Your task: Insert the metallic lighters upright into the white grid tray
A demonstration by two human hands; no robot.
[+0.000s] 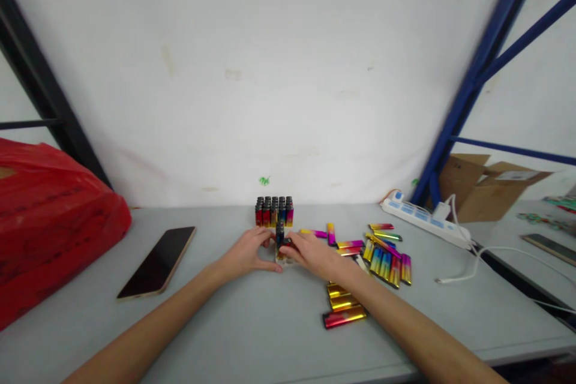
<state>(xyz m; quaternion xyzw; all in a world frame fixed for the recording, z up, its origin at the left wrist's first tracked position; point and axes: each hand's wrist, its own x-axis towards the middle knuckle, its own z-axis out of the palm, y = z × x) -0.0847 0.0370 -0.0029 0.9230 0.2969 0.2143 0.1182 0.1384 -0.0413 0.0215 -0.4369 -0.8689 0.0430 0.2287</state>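
Near the middle of the table, an upright cigarette lighter [279,233] with a black top stands in a small pale tray [288,262], mostly hidden by the hands. My left hand [246,252] curves round the tray's left side, thumb in front and fingers behind. From the right, my right hand [310,253] pinches a dark red lighter [287,243] with a black top, close beside the upright one. Behind the hands stands a tight block of upright lighters [274,211] in several colours. Loose shiny lighters [386,265] lie to the right, with some gold and red ones [344,317] under my right forearm.
A smartphone [157,263] lies left on the grey table [225,336], beside a red plastic bag [58,222]. At the back right are a white power strip [425,222] with a cable, a blue metal frame [468,96] and an open cardboard box [486,189].
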